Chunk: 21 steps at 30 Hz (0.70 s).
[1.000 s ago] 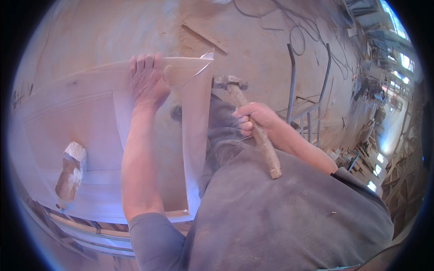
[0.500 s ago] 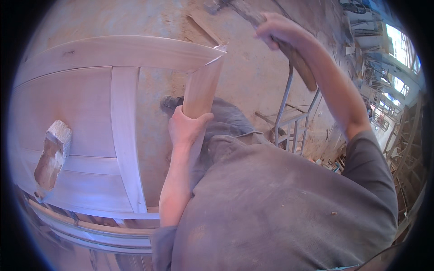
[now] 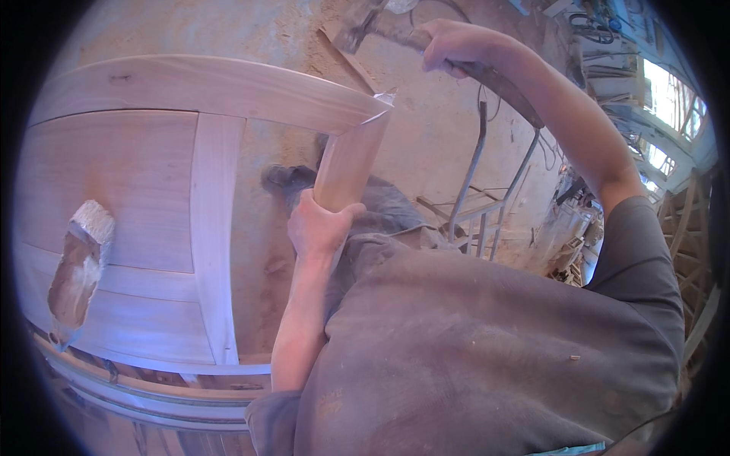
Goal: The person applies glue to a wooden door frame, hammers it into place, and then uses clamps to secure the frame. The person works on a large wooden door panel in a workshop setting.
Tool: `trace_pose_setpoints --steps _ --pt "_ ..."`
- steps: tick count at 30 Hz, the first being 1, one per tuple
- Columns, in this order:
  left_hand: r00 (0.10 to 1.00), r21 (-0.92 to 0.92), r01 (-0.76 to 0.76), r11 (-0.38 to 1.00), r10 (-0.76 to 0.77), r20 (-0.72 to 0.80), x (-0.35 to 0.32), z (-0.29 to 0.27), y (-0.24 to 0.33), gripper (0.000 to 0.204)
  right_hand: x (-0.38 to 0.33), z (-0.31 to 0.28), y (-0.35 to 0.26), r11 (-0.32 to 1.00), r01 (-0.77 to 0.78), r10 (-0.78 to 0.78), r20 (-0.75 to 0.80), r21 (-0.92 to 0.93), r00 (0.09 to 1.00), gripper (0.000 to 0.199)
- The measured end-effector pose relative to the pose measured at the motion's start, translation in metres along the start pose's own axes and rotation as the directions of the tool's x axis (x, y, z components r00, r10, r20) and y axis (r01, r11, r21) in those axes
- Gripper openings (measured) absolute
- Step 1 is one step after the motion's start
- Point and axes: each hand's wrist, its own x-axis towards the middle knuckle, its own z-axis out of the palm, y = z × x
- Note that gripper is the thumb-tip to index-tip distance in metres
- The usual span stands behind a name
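My left hand is wrapped round a pale wooden rail, whose upper end meets the corner of a large panelled wooden frame that looks like a door. A thin seam shows where the two pieces meet, and a pale splintered bit sticks up at the corner. Raised at the upper right, my right hand grips the handle of a hammer. The hammer's dark head is slightly blurred and hangs in the air beyond the corner, apart from the wood.
A worn, whitish glue-crusted container lies on the frame's left panel. Beyond the frame, a wooden strip lies on the dusty floor. A metal tube stand is to the right, with stacked timber at the far right.
My right hand has brought the hammer slightly down and left, with its head now nearer the frame's corner. My left hand keeps its hold on the rail. The whole view has shifted slightly.
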Motion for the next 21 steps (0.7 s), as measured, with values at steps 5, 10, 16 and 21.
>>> trace_pose_setpoints --steps 5,10,16,21 --pt "1.0 0.038 -0.004 0.999 0.004 -0.013 0.002 0.002 -0.001 0.076 -0.007 0.039 -0.024 0.985 -0.056 0.068 0.07 -0.161 0.995 0.02" --pt "1.0 0.037 -0.001 0.999 0.002 -0.016 -0.003 0.002 0.001 0.077 -0.006 0.026 -0.024 0.998 0.013 -0.006 0.105 -0.06 0.994 0.02" --pt "0.999 0.067 -0.009 0.998 0.012 -0.045 -0.003 0.004 0.003 0.075 0.005 0.027 -0.018 0.999 0.035 -0.036 0.06 0.015 0.998 0.021" --pt "0.997 0.056 -0.03 0.998 0.034 -0.072 -0.002 0.008 -0.001 0.072 -0.005 0.053 -0.012 0.997 0.073 -0.075 0.042 0.037 0.996 0.018"
